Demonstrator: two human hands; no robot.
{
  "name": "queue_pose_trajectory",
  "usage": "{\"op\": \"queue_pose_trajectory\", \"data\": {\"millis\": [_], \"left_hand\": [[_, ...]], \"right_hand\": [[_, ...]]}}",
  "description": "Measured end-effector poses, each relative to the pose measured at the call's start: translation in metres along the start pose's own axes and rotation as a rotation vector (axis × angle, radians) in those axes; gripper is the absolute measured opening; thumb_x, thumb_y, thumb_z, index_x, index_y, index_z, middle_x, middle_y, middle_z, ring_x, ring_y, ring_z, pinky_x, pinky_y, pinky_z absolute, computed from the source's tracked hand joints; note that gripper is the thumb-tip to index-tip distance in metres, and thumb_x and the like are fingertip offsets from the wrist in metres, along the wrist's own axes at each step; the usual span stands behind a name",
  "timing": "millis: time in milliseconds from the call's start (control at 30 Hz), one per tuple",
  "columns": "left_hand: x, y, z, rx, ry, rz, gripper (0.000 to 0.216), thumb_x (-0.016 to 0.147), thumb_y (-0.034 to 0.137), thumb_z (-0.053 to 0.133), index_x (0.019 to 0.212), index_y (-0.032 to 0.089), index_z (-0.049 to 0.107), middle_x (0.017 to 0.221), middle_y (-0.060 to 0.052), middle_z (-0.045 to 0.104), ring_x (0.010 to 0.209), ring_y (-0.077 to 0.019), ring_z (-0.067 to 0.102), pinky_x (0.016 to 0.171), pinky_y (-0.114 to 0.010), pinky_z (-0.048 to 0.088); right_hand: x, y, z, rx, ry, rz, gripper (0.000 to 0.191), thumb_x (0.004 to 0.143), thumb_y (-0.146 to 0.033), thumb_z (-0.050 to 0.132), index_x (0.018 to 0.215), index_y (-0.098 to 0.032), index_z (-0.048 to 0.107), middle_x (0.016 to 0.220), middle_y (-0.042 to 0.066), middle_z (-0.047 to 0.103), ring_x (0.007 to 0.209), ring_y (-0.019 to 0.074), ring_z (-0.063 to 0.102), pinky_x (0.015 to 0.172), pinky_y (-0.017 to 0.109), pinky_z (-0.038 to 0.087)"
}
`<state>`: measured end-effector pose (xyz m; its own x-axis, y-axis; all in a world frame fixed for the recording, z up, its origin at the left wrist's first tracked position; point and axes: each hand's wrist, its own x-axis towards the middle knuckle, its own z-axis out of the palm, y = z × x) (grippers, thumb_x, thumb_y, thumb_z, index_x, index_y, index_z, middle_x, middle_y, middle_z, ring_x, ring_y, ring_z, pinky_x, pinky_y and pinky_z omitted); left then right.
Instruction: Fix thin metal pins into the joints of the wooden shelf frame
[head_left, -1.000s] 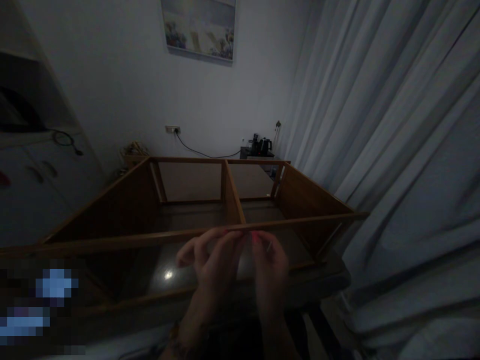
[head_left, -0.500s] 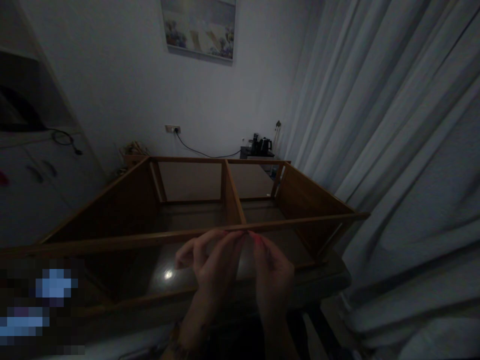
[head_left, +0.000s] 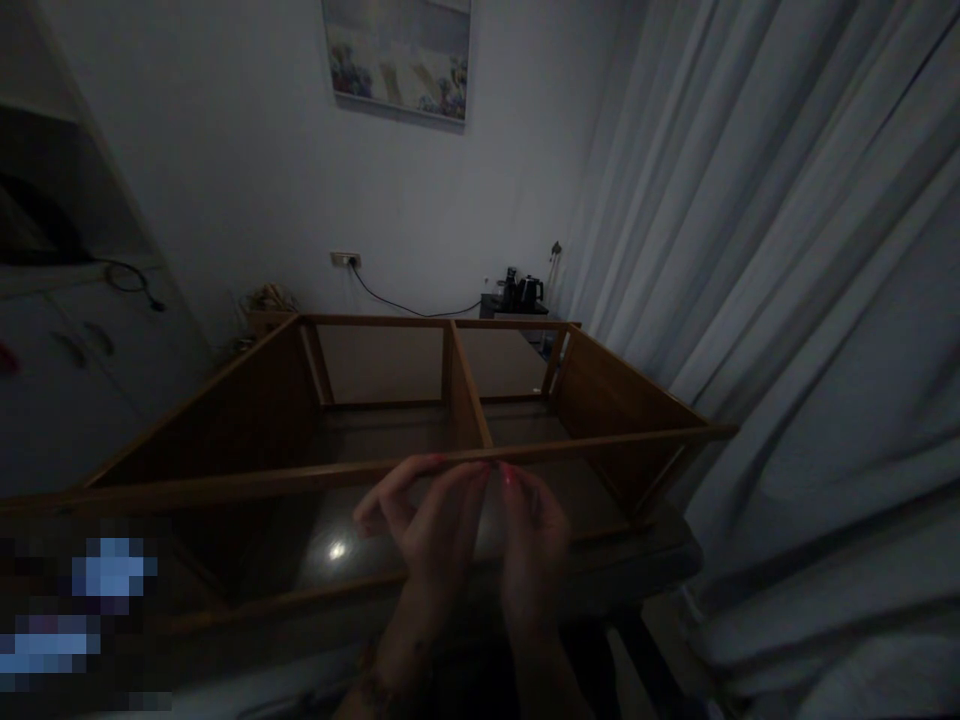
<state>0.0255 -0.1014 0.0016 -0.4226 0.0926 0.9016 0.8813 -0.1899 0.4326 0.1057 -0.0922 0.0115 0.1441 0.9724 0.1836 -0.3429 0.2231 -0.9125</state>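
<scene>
Under dim light, I am bringing both hands up to the front rail (head_left: 600, 442) of a wooden frame (head_left: 469, 395), working where its centre divider is meeting that rail. My left hand (head_left: 435, 525) is rising from the lower edge, forearm slanting inward, a bracelet (head_left: 375, 690) circling the wrist; its outer fingers are curling off to the left while others are stretching toward the rail's lower edge. My right hand (head_left: 536, 540) is standing nearly upright just beside it, fingers bending inward, a red-nailed tip pointing up at the rail. Both grips are narrowing to fingertip closeness below the joint; whether anything small is sitting between the tips, I cannot tell. The frame is spreading out before me, reaching well past both hands on either side. A pale curtain (head_left: 787, 350) is hanging to the right, a picture (head_left: 397, 60) on the wall beyond.
</scene>
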Motion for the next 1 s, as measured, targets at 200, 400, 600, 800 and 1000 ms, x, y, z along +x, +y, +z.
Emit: {"op": "queue_pose_trajectory", "data": {"millis": [200, 400, 600, 800, 1000], "left_hand": [[-0.005, -0.001, 0.0, -0.003, -0.024, -0.014, 0.006, 0.085, 0.034, 0.075, 0.087, 0.028, 0.076, 0.102, -0.004, 0.06, 0.101, -0.0243, 0.051, 0.09, -0.043, 0.032], [-0.019, -0.01, 0.005, 0.01, 0.017, 0.009, 0.008, 0.088, 0.031, 0.072, 0.095, 0.031, 0.076, 0.108, -0.005, 0.061, 0.101, -0.0241, 0.053, 0.091, -0.045, 0.033], [-0.027, -0.015, 0.006, -0.03, 0.037, 0.048, 0.011, 0.084, 0.022, 0.074, 0.093, 0.028, 0.073, 0.111, -0.005, 0.056, 0.1, -0.0207, 0.052, 0.097, -0.044, 0.034], [-0.033, -0.007, 0.0, -0.247, 0.018, -0.172, 0.003, 0.088, 0.022, 0.065, 0.088, 0.025, 0.064, 0.105, -0.002, 0.045, 0.099, -0.0176, 0.049, 0.082, -0.032, 0.042], [-0.037, 0.002, 0.003, -0.376, -0.033, -0.423, 0.006, 0.096, 0.027, 0.051, 0.102, 0.025, 0.048, 0.095, 0.0, 0.045, 0.084, -0.0147, 0.051, 0.07, -0.027, 0.045]], "right_hand": [[-0.003, 0.014, 0.004, -0.053, 0.067, -0.118, 0.031, 0.081, -0.05, 0.071, 0.083, -0.019, 0.075, 0.081, 0.006, 0.077, 0.075, 0.0191, 0.07, 0.07, 0.03, 0.056], [0.009, 0.037, -0.004, -0.248, 0.026, -0.481, 0.019, 0.088, -0.04, 0.07, 0.09, -0.022, 0.076, 0.083, 0.005, 0.078, 0.071, 0.0169, 0.069, 0.064, 0.028, 0.054], [0.031, 0.039, -0.014, -0.517, -0.009, -0.961, 0.016, 0.093, -0.033, 0.067, 0.105, -0.034, 0.077, 0.07, -0.002, 0.076, 0.052, 0.0126, 0.06, 0.062, 0.029, 0.051], [0.039, 0.033, -0.013, -0.628, -0.025, -1.072, 0.016, 0.096, -0.034, 0.065, 0.104, -0.039, 0.078, 0.061, -0.005, 0.072, 0.051, 0.0121, 0.059, 0.064, 0.03, 0.044], [0.041, 0.022, -0.01, -0.734, -0.008, -1.154, 0.01, 0.092, -0.033, 0.071, 0.096, -0.037, 0.079, 0.045, -0.007, 0.059, 0.046, 0.0111, 0.05, 0.064, 0.032, 0.035]]}}
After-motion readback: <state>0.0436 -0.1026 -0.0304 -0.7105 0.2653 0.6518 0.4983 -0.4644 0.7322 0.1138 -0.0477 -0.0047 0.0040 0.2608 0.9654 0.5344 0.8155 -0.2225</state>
